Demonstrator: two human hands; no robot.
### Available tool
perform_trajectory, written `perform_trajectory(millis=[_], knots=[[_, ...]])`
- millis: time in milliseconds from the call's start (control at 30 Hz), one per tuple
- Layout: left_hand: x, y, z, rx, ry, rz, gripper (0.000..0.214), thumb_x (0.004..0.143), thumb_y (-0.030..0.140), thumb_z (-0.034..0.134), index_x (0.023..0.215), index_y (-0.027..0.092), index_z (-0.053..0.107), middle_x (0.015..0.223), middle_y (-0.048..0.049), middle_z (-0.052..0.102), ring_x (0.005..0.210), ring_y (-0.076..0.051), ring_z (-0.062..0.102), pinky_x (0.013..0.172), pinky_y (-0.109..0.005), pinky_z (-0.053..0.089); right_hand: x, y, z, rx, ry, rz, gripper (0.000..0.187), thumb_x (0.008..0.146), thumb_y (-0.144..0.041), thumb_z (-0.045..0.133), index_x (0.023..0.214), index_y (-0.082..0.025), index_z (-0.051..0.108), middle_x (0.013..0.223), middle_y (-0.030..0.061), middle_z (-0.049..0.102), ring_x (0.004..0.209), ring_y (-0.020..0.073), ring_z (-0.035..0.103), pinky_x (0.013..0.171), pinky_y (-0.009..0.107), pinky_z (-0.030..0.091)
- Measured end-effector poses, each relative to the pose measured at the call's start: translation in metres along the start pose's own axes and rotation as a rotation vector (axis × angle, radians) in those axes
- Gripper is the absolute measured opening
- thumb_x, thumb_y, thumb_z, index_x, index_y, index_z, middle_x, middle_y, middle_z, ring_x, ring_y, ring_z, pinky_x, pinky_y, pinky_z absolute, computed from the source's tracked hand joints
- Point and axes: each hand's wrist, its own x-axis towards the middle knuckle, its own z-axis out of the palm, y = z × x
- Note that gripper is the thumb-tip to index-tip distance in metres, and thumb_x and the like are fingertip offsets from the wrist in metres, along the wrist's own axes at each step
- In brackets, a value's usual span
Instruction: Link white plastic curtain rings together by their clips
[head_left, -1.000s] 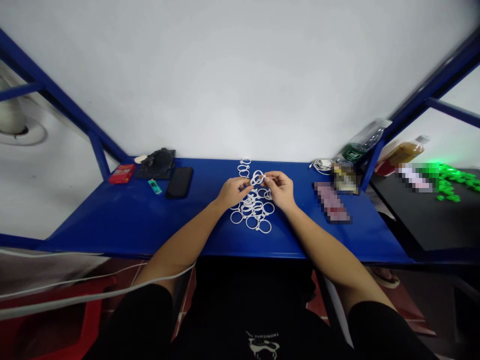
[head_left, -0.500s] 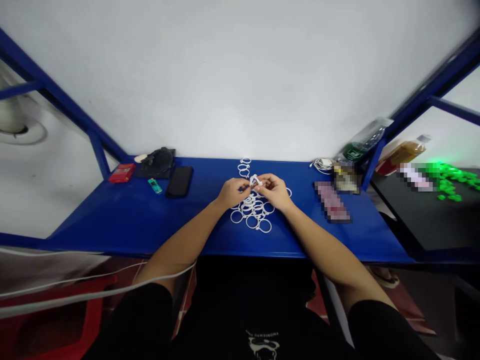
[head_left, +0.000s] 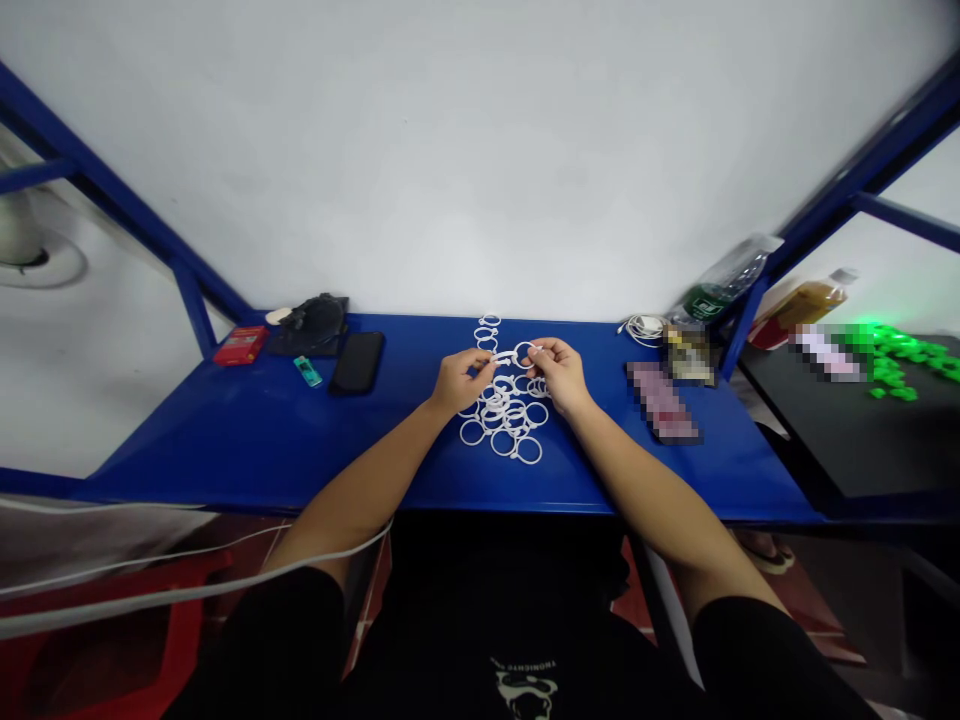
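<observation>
Between the fingertips of my left hand (head_left: 459,382) is a white plastic ring (head_left: 504,357), seen nearly edge-on. My right hand (head_left: 561,374) pinches another white ring (head_left: 516,347), which faces me and meets the first one; whether the two are linked I cannot tell. Both hands are just above a heap of white rings (head_left: 504,408), each with a small knob. Beyond my left fingertips, a short line of similar rings (head_left: 489,322) runs toward the wall; its near end is hidden by the fingers.
On the blue desk (head_left: 247,440) a black phone (head_left: 358,362), a teal item (head_left: 307,371), a red box (head_left: 241,345) and a black bag (head_left: 315,322) lie left. A white cable (head_left: 643,328), a bottle (head_left: 727,285) and a blurred-out pinkish item (head_left: 660,400) are right. A white wall (head_left: 480,180) stands behind.
My hands have drawn slightly apart, the right one moving right. The bunched white rings between them now show as two separate shapes, one facing me.
</observation>
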Motion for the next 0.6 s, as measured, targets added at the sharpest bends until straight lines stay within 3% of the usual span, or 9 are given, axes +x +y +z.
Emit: perform_trajectory(millis=[200, 367, 500, 600], knots=[[-0.003, -0.001, 0.001, -0.167, -0.070, -0.119, 0.022, 0.097, 0.038, 0.066, 0.095, 0.017, 0.071, 0.071, -0.0003, 0.073, 0.059, -0.012, 0.069, 0.060, -0.024, 0.055, 0.002, 0.005, -0.001, -0.031, -0.045, 0.084, 0.052, 0.065, -0.056, 0.093, 0.094, -0.019, 0.072, 0.068, -0.0001, 0.074, 0.048, 0.0104, 0.061, 0.044, 0.021, 0.047], [0.000, -0.003, 0.001, -0.327, -0.005, -0.232, 0.026, 0.098, 0.042, 0.064, 0.096, 0.017, 0.069, 0.086, -0.0056, 0.079, 0.060, -0.011, 0.069, 0.060, -0.023, 0.056, 0.008, 0.002, -0.007, -0.026, 0.043, 0.021, 0.053, 0.066, -0.060, 0.091, 0.093, -0.020, 0.070, 0.065, -0.0029, 0.070, 0.046, 0.0094, 0.059, 0.043, 0.020, 0.047], [0.005, -0.013, 0.000, -0.262, 0.081, -0.362, 0.021, 0.090, 0.038, 0.072, 0.088, 0.017, 0.070, 0.060, 0.0028, 0.067, 0.052, -0.010, 0.062, 0.054, -0.020, 0.049, 0.010, -0.001, -0.009, -0.022, 0.104, -0.005, 0.050, 0.068, -0.056, 0.090, 0.094, -0.019, 0.069, 0.064, -0.0041, 0.068, 0.046, 0.0082, 0.058, 0.044, 0.019, 0.044], [0.008, -0.021, 0.000, -0.231, 0.090, -0.471, 0.017, 0.087, 0.035, 0.072, 0.085, 0.018, 0.071, 0.053, 0.0051, 0.060, 0.047, -0.010, 0.057, 0.050, -0.020, 0.045, 0.009, 0.000, -0.008, -0.030, 0.084, 0.007, 0.047, 0.071, -0.057, 0.086, 0.095, -0.020, 0.069, 0.064, -0.0038, 0.068, 0.046, 0.0086, 0.057, 0.044, 0.020, 0.043]])
